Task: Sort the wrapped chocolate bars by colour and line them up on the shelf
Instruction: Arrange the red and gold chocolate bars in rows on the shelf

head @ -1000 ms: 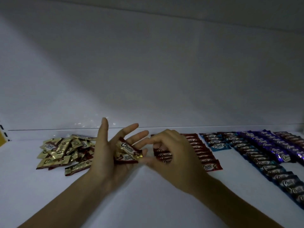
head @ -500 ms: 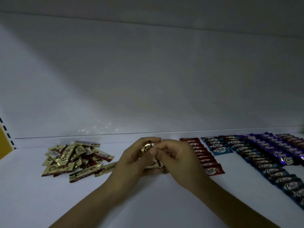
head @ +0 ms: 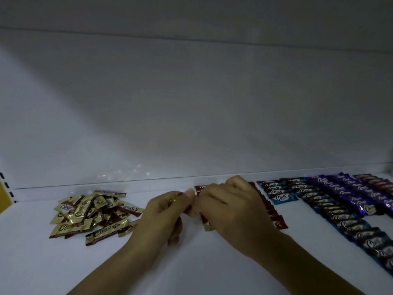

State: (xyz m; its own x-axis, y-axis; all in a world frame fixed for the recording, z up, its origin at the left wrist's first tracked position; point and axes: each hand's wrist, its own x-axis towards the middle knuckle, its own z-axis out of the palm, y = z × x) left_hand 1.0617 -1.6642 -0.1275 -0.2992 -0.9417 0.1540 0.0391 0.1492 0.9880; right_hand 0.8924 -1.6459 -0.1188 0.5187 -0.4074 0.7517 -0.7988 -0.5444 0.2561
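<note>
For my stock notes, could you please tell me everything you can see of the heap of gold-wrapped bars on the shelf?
The heap of gold-wrapped bars is a loose, unsorted pile lying on the white shelf, towards its left. The shiny, foil-like wrappers are gold with dark red parts and pale Choco lettering; they overlap at all angles. Its right edge reaches the wrist of the left hand; whether they touch cannot be told.

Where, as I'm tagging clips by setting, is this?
Likely a shop display unit: a white shelf with a back panel, a slotted upright at its left edge, and wrapped bars lined up in colour rows.
</note>
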